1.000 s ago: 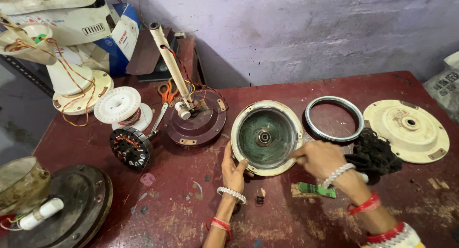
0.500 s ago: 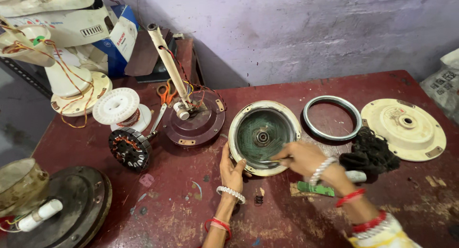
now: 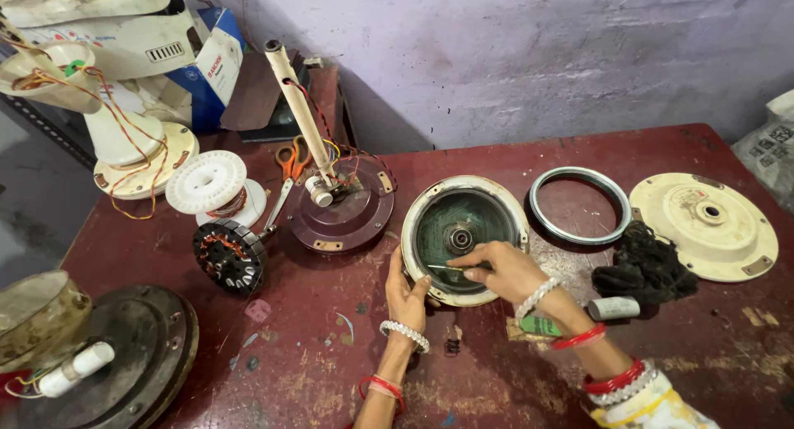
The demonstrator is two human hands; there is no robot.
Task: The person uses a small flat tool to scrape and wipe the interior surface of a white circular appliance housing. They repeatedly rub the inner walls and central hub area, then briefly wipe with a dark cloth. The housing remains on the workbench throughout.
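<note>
We count one round motor cover [image 3: 463, 199], one metal ring [image 3: 580, 206], one cream plate [image 3: 703, 226]. Left hand [image 3: 407, 292] grips the cover's rim; right hand [image 3: 504, 268] pinches a thin tool [image 3: 442, 266] inside it.

Left hand [image 3: 407, 292] grips near rim of round fan cover [image 3: 463, 239] on red tabletop [image 3: 314, 371]. Right hand [image 3: 504, 268] inside it, fingers [image 3: 463, 272] pinching thin tool [image 3: 442, 267]. Metal ring [image 3: 581, 206], cream disc [image 3: 703, 226], black rag [image 3: 645, 268] to the right.

Metal ring [image 3: 580, 206], cream cover [image 3: 704, 225], perhaps rag [image 3: 643, 268].
</note>
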